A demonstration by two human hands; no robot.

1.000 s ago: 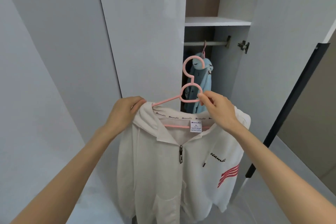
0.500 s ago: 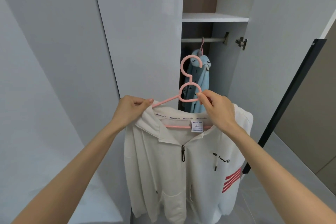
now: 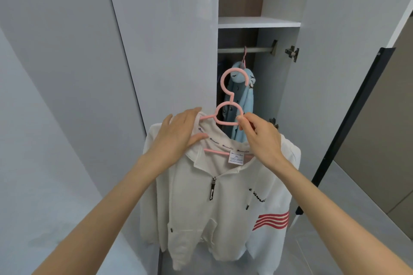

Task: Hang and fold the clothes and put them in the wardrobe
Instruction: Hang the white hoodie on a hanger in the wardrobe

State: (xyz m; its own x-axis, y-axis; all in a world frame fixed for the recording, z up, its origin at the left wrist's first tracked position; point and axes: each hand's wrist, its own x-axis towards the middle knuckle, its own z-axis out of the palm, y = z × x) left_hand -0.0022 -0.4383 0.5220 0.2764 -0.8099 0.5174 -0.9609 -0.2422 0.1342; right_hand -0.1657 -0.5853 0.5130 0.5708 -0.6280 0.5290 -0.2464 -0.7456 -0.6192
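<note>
Where the right grip [image 3: 261, 138] closes, thumb and forefinger pinch the right side of the lower loop of the pink hanger [image 3: 231, 98], and so we hold the hanger upright with its open hook at the top. Our left grip [image 3: 178, 134] grasps nothing: its fingers lie nearly straight and flat on the left shoulder of the white hoodie [image 3: 212, 207], over the hanger's left arm, with the thumb resting on the collar band.

The hoodie hangs from the hanger just in front of us, its front towards us, zipped up to the zip pull [image 3: 213, 190] below the open neck. A white size label [image 3: 236, 158] shows inside the collar, just under the hanger's pink crossbar. Black script runs across the chest on the right, and red stripes [image 3: 271, 220] cross the fabric lower down on that side.

Beyond the hanger stands the wardrobe [image 3: 279, 87], its narrow opening between a glossy grey door [image 3: 167, 51] on the left and a second door [image 3: 335, 73], swung open, on the right. Inside, a metal rail [image 3: 257, 49] runs under a white shelf [image 3: 257, 22]. A light blue garment [image 3: 245, 100] hangs from that rail by a second pink hook [image 3: 245, 56]. Our hanger's hook sits below the rail and nearer to us, not yet on it, and we see the blue garment through its loops. At the far right a dark upright frame [image 3: 348, 136] rises from the grey floor.
</note>
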